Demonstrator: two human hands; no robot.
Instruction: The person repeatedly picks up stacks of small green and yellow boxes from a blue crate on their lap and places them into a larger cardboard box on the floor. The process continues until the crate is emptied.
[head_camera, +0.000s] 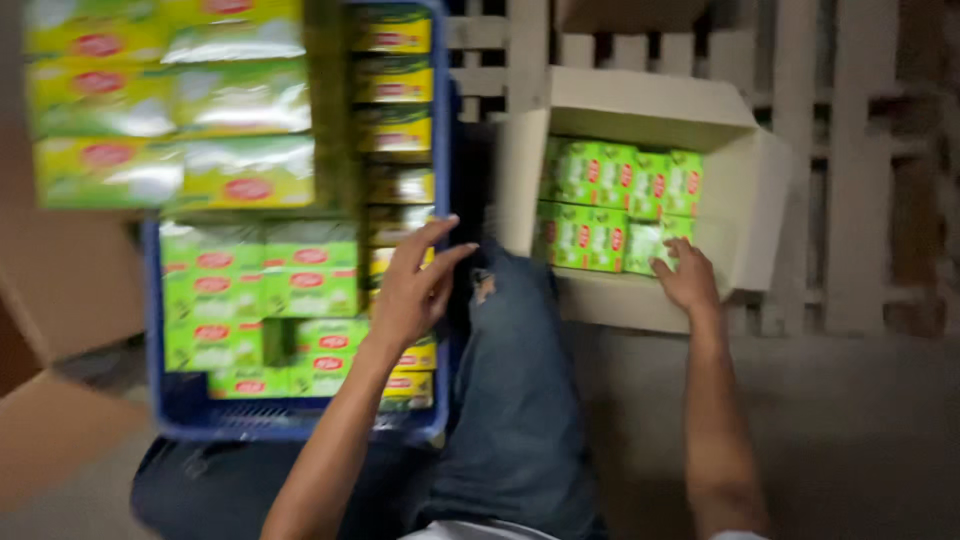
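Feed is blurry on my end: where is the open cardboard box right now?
In the head view, the open cardboard box lies upper right, on the floor before a white slatted pallet, partly filled with green packets. The right hand touches its lower packets.

My left hand hovers over the blue crate, fingers spread, holding nothing, above the yellow and green packs stacked inside. My right hand reaches into the open cardboard box, fingertips touching a green pack in the lower row. The box rests against a white slatted pallet. My jeans-covered knee lies between crate and box.
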